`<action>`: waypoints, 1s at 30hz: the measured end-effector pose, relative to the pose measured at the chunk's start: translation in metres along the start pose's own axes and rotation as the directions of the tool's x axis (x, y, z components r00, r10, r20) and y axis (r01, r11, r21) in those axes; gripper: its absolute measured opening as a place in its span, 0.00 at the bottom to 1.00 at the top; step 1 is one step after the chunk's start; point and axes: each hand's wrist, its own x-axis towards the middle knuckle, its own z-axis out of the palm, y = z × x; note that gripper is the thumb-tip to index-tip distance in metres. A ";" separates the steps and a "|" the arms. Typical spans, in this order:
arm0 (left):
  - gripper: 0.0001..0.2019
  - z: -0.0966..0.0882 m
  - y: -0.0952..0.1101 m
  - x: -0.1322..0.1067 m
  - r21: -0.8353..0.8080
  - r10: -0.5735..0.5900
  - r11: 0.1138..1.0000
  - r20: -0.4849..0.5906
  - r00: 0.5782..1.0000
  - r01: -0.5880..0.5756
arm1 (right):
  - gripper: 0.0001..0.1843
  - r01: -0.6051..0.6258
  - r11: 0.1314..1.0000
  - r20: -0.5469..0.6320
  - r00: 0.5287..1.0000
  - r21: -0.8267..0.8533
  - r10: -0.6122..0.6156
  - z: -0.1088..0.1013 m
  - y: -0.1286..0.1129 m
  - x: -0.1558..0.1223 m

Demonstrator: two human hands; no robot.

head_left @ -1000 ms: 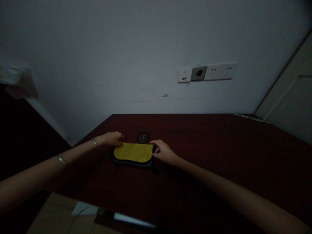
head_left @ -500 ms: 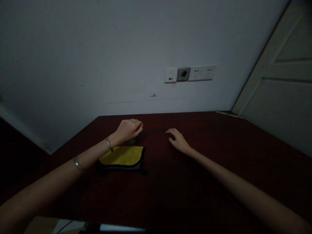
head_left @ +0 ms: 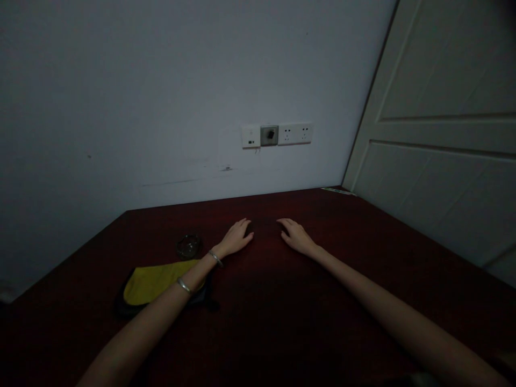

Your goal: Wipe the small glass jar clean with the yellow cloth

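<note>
My left hand point(head_left: 237, 236) lies on the dark red table point(head_left: 258, 312), open, thumb apart from the fingers and nothing held. Facing it across a short gap, my right hand point(head_left: 295, 235) also rests open and holds nothing. To the left of my left hand sits a small round glass dish point(head_left: 188, 245), perhaps an ashtray. Under my left forearm is a folded yellow cloth point(head_left: 151, 282) with a dark edge; the arm hides part of it. Two silver bangles point(head_left: 184, 285) are on my left arm.
A pale wall with a row of sockets and switches point(head_left: 278, 135) rises behind the table. On the right stands a white panelled door point(head_left: 435, 134). A thin flat strip point(head_left: 337, 191) lies at the table's far right corner.
My left hand has moved from above the glass dish down and rightward onto the table, its fingers opening out. The dish is now uncovered. The view has turned right; my right hand stays open.
</note>
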 end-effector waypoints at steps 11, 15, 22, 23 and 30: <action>0.21 0.016 -0.014 0.006 -0.071 -0.020 0.997 0.027 0.999 0.022 | 0.16 -0.013 0.996 0.085 0.996 -0.085 0.020 0.003 0.002 0.001; 0.19 0.014 -0.013 0.005 -0.070 -0.007 0.998 0.043 0.999 0.010 | 0.16 -0.023 0.997 0.091 0.995 -0.077 0.030 0.003 0.002 0.001; 0.20 0.011 -0.012 0.004 -0.056 -0.012 0.998 0.055 0.998 0.015 | 0.20 -0.014 0.997 0.100 0.995 -0.082 0.022 0.003 0.002 0.001; 0.20 0.011 -0.012 0.004 -0.055 -0.013 0.998 0.057 0.998 0.016 | 0.20 -0.013 0.997 0.101 0.995 -0.082 0.021 0.003 0.003 0.002; 0.21 0.011 -0.012 0.003 -0.054 -0.023 0.998 0.057 0.998 0.026 | 0.20 -0.008 0.998 0.097 0.995 -0.064 0.015 0.006 0.004 0.003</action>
